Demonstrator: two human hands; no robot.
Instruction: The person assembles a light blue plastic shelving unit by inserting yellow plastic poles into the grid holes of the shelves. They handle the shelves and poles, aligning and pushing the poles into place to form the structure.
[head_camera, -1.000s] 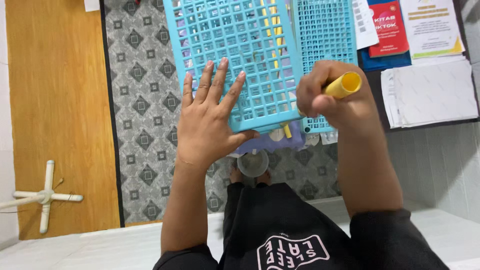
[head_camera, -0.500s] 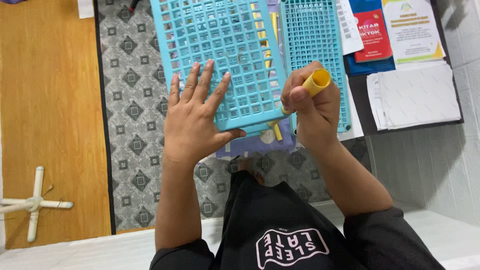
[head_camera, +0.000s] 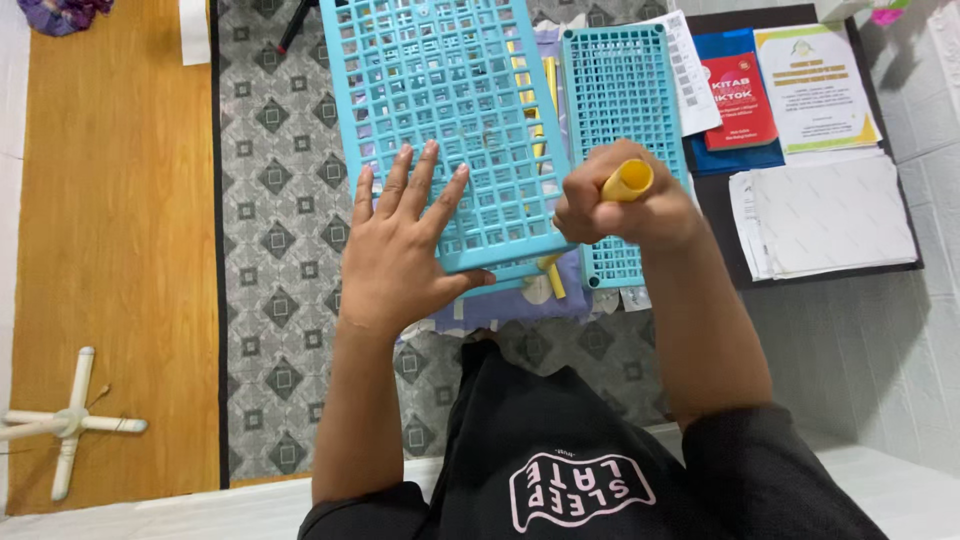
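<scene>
On the blue lattice panel (head_camera: 440, 90), left hand (head_camera: 400, 250) flat, fingers spread; right hand (head_camera: 620, 210) grip clenched round yellow tube (head_camera: 627, 181).

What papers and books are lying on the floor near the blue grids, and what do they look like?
Red booklet: right of the small blue grid, upright rectangle, red with white lettering, on a blue folder.
White sheet: further right, yellow-bordered, small round emblem on top.
Stack of white papers: below that sheet, plain.
Printed white slip: tucked beside the small grid, with dark square codes.
</scene>
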